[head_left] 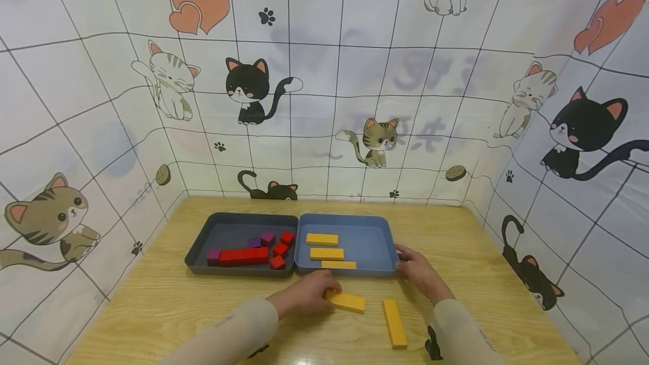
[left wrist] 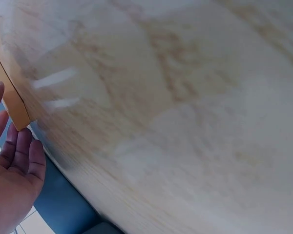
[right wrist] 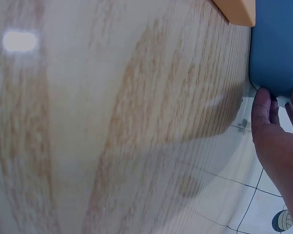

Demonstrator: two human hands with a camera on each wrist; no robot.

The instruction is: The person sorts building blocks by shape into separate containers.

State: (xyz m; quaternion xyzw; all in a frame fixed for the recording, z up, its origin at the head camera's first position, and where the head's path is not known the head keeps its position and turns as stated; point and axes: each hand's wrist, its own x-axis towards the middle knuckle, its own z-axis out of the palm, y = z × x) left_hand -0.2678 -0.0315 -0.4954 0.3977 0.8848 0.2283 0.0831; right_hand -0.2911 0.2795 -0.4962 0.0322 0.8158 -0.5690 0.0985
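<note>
My left hand [head_left: 310, 293] is at the left end of a yellow block [head_left: 349, 302] lying on the table in front of the blue tray [head_left: 367, 244]. Thumb and fingers stand on either side of that block's end, pinching it; the left wrist view catches the same block [left wrist: 10, 95] at its edge. With the right hand [head_left: 419, 270] I grip the tray's right front corner, fingers outside and thumb at the rim. Inside the tray, three yellow blocks [head_left: 327, 254] lie on the left side. Another yellow block [head_left: 394, 323] rests on the table between my arms.
A dark grey tray [head_left: 223, 230] adjoins the blue one on its left. It holds several red cubes [head_left: 244, 257], some in a row, and purple cubes [head_left: 267, 237]. The wooden table [head_left: 431, 224] is enclosed by a cat-print cloth [head_left: 314, 89] at back and sides.
</note>
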